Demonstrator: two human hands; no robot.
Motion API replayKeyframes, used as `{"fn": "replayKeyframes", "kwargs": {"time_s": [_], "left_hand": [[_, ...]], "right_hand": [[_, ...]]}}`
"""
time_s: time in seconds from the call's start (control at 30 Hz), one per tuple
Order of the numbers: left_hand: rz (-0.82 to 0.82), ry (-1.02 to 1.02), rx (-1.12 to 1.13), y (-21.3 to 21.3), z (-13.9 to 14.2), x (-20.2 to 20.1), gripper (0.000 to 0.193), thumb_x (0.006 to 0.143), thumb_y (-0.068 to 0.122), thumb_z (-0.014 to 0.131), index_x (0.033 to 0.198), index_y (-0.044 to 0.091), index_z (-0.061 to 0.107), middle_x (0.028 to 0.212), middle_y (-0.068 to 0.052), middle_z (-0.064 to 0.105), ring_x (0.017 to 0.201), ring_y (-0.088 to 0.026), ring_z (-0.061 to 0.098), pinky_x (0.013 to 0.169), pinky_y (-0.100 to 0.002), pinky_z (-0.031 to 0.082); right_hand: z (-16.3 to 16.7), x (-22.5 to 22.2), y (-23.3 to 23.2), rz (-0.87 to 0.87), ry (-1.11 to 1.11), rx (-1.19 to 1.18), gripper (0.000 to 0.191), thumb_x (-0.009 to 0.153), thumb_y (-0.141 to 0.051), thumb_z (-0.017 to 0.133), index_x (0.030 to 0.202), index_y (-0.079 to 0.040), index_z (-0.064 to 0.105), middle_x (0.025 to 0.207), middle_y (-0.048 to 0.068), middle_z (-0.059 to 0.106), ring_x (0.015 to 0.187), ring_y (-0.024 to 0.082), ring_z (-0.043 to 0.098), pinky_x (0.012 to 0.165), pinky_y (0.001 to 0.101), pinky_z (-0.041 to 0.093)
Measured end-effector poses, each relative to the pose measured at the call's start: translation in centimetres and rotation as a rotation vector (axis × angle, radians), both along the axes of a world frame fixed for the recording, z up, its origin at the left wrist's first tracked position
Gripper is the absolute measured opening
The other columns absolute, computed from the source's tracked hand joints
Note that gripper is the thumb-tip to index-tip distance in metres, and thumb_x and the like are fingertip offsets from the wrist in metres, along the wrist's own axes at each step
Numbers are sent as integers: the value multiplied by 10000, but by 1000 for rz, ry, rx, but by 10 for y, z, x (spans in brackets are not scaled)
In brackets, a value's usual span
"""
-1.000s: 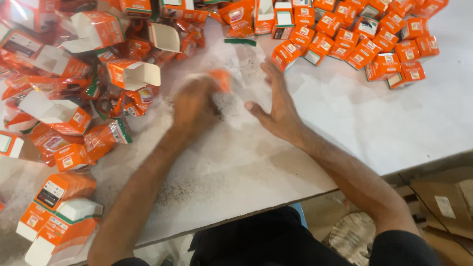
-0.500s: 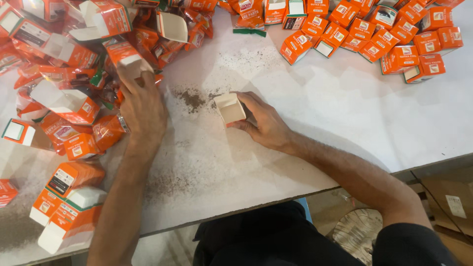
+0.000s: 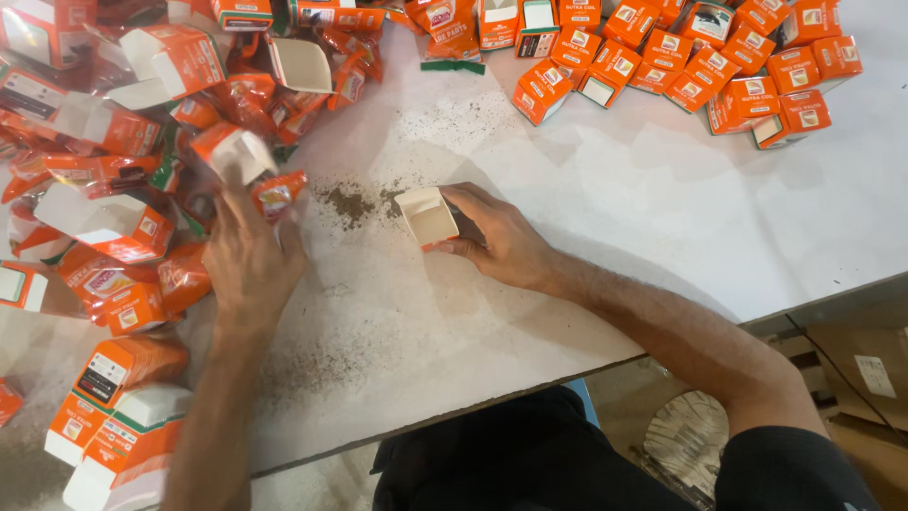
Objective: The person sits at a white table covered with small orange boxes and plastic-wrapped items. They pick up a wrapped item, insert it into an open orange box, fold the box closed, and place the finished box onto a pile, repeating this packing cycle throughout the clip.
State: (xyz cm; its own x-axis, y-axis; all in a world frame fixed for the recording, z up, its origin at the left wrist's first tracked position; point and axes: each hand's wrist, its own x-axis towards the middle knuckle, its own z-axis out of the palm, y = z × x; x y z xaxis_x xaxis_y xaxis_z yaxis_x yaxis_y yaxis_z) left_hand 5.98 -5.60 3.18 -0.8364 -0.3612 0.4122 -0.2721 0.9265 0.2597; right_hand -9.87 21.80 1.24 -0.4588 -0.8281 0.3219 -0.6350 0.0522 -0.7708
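Two bare hands worked over a white table [image 3: 662, 227] strewn with small orange cartons. The right hand [image 3: 501, 237] gripped an open carton [image 3: 427, 216], fingers wrapped around its side, its pale inside turned up toward the camera; it rested on the tabletop just right of a patch of dark spilled powder [image 3: 350, 202]. The left hand [image 3: 248, 260] lay palm down at the edge of a heap of opened cartons and sachets [image 3: 123, 161], its fingertips touching a red-orange sachet [image 3: 277, 194]; whether the fingers had closed on it could not be told. A tidier cluster of closed orange cartons [image 3: 700, 66] lay along the table's far right, well apart from both hands.
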Motion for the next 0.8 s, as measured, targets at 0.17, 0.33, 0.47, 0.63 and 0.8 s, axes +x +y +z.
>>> {"fn": "replayKeyframes", "kwargs": {"time_s": [0.17, 0.33, 0.47, 0.63, 0.8], "left_hand": [[-170, -144, -47, 21, 20, 14, 439, 811, 16, 694, 1233, 4, 573, 1254, -300, 575, 877, -441, 690, 648, -491, 575], [-309, -198, -135, 20, 25, 18, 530, 871, 18, 692, 1384, -7, 565, 1141, -186, 641, 796, -376, 713, 616, -464, 566], [-315, -301, -154, 18, 21, 13, 411, 831, 21, 692, 1231, 63, 610, 1120, -202, 643, 725, -353, 706, 547, -439, 566], [-383, -181, -24, 37, 33, 14, 403, 764, -5, 737, 1129, 24, 570, 1072, -194, 699, 741, -398, 707, 633, -470, 573], [-626, 551, 332, 85, 35, 4, 512, 816, -26, 853, 1173, 22, 490, 1281, -228, 634, 1061, -400, 723, 851, -431, 631]], "right_hand": [[-1, -4, 0, -11, -22, -9, 636, 853, -167, 851, 1380, -17, 528, 1328, 165, 630, 1208, 352, 647, 994, 414, 540], [-1, -4, 0, -16, -51, -2, 622, 832, -195, 872, 1340, -12, 562, 1304, 154, 650, 1184, 324, 662, 988, 396, 547], [2, -5, -1, -12, -59, -26, 625, 807, -208, 889, 1317, -11, 586, 1252, 142, 676, 1139, 313, 684, 966, 388, 554], [2, -5, -1, -26, -56, -15, 611, 790, -208, 904, 1289, -16, 609, 1215, 130, 690, 1098, 301, 703, 930, 380, 569], [1, -2, -6, -68, -8, -9, 596, 776, -221, 908, 1270, -31, 634, 1206, 134, 700, 1104, 320, 704, 927, 390, 576]]}}
